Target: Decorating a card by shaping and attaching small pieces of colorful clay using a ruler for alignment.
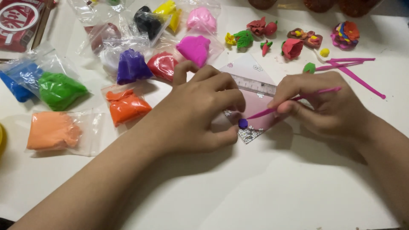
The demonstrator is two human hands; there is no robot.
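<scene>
My left hand rests on a pink patterned card, its fingertips curled beside a small purple clay ball that sits on the card. My right hand grips a thin pink modelling stick, and the stick's tip touches the purple ball. A clear ruler lies across the card behind my fingers. Whether my left thumb touches the ball is hidden.
Several bags of coloured clay lie at left: purple, red, magenta, orange, green, peach. Small clay flowers and spare pink sticks lie at the back right on the white table.
</scene>
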